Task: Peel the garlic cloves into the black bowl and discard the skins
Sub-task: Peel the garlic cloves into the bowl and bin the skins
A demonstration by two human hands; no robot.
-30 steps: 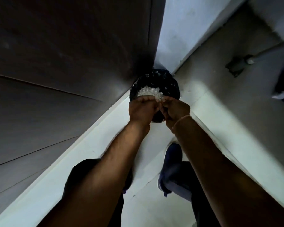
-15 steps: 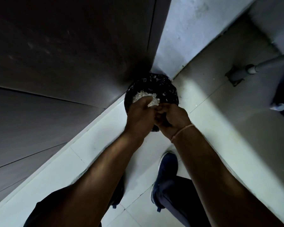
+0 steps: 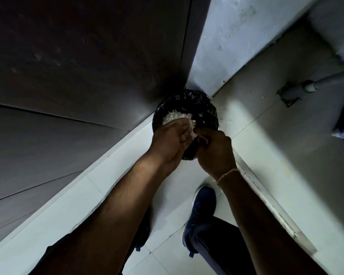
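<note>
Both hands hold garlic skins over a black-lined bin

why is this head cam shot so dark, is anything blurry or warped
Head view: underexposed overall, the panel on the left nearly black; a slanting band of light crosses the floor tiles right of the black-lined bin; both hands and forearms are shadowed, so finger detail is lost; wide-angle warping bends wall and tile lines; the pale skins look slightly soft.
</note>
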